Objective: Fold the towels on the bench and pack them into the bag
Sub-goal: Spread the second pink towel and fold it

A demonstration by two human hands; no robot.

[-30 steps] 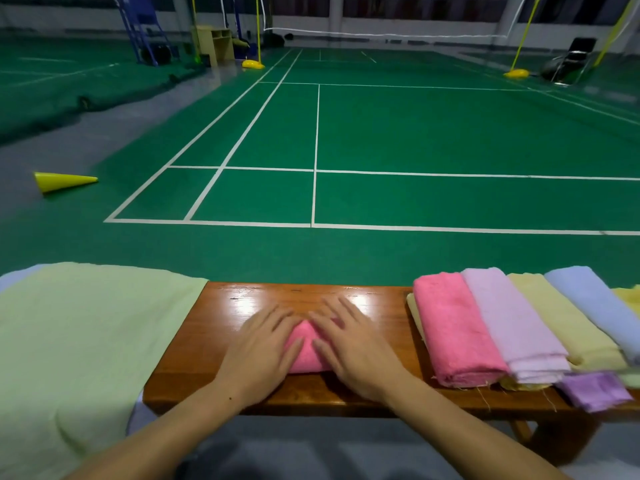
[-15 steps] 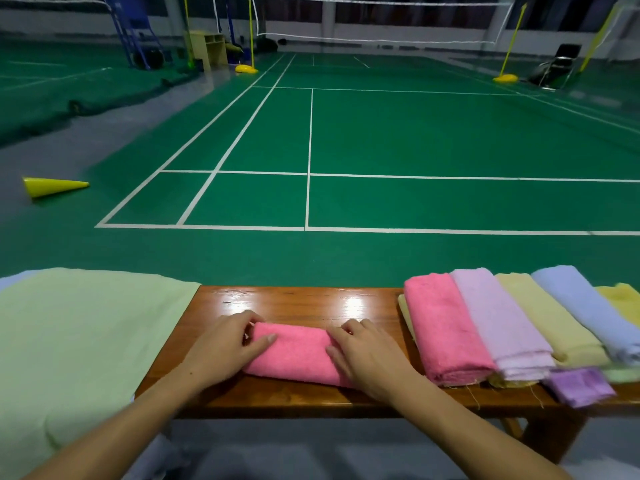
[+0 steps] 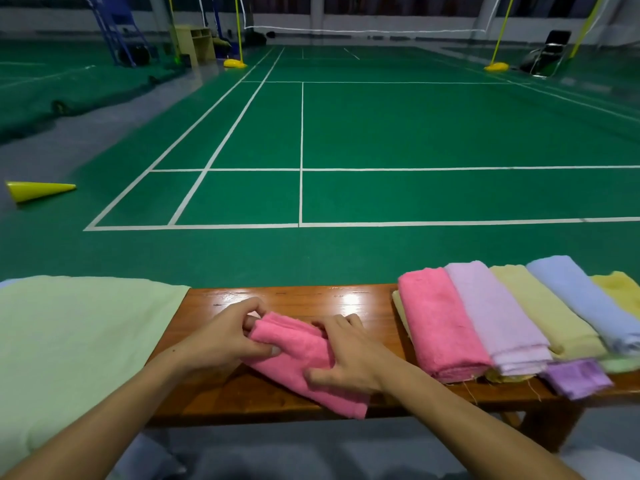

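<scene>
A small pink towel (image 3: 298, 355), folded into a thick strip, lies slanted on the wooden bench (image 3: 311, 299), its near end hanging over the front edge. My left hand (image 3: 225, 337) grips its far left end, thumb on top and fingers curled under. My right hand (image 3: 349, 355) grips its right side, fingers over the top and thumb on the near face. A light green cloth bag (image 3: 76, 341) lies flat over the bench's left end. On the right lies a row of rolled towels: pink (image 3: 440, 323), lilac (image 3: 495, 313), pale yellow (image 3: 540, 313), blue (image 3: 581, 299).
A small purple cloth (image 3: 576, 377) hangs over the bench's front edge under the rolls. A yellow towel (image 3: 620, 289) sits at the far right. Beyond the bench spreads a green court floor with a yellow cone (image 3: 38, 190) lying at the left.
The pink towel went from flat under my palms to a strip held at both ends, and now it is turned slantwise with both hands gripping it.
</scene>
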